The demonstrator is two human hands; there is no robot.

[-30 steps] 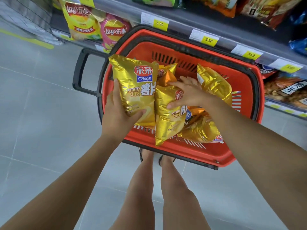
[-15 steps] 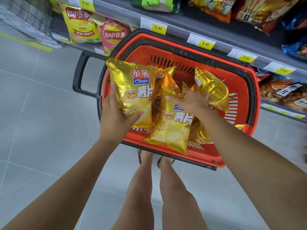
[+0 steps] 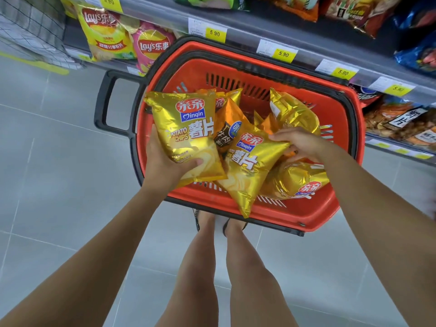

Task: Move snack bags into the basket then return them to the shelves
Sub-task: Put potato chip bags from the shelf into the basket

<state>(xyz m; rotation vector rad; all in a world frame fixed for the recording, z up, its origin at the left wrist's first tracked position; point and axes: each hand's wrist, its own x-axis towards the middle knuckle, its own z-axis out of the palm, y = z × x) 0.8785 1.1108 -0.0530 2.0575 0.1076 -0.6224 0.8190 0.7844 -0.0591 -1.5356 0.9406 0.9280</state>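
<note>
My left hand [image 3: 165, 166] grips one chip bag [image 3: 186, 133], my right hand [image 3: 300, 143] pinches a second bag [image 3: 250, 166] by its corner; I would lift both clear of the basket [image 3: 283, 215] rim.

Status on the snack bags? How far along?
Done: bags lie in the red basket: a rear gold bag, a near-corner gold bag, an orange bag. In hand: the left hand grips an upright gold bag, and the right hand pinches a tilted gold bag by its edge. Left: all must go onto the shelves. Loading or unloading, I cannot tell.
</note>
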